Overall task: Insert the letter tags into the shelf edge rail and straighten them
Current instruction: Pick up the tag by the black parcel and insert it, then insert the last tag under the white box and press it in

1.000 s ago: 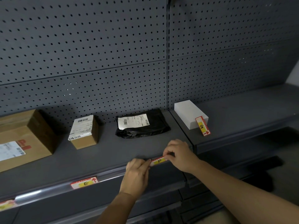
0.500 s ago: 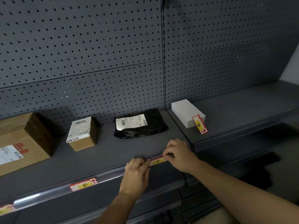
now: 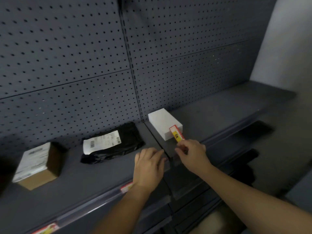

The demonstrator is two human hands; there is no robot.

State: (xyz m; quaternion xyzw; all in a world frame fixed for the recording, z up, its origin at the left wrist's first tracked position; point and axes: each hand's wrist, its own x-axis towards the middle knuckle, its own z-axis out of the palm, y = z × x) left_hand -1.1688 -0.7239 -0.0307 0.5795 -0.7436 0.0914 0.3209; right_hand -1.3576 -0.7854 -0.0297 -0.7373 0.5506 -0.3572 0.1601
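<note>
A red and yellow letter tag [image 3: 176, 134] leans against a white box [image 3: 162, 123] on the right shelf. My right hand [image 3: 191, 153] pinches the tag's lower end between thumb and forefinger. Just left of it, my left hand [image 3: 148, 165] rests palm down on the shelf with its fingers loosely together and nothing in it. The clear edge rail [image 3: 87, 211] runs along the shelf front. Another tag [image 3: 127, 187] sits in the rail, half hidden by my left wrist. A third tag [image 3: 45, 229] shows in the rail at the bottom left.
A black mailer bag [image 3: 112, 144] with a white label lies on the left shelf, and a small cardboard box [image 3: 36, 166] stands further left. Grey pegboard [image 3: 84, 56] forms the back wall. The right shelf [image 3: 228, 112] reaches to a pale wall [image 3: 287, 39].
Both hands have left the tag in the rail and moved up and to the right. My right hand now holds the tag by the white box. The view has swung right.
</note>
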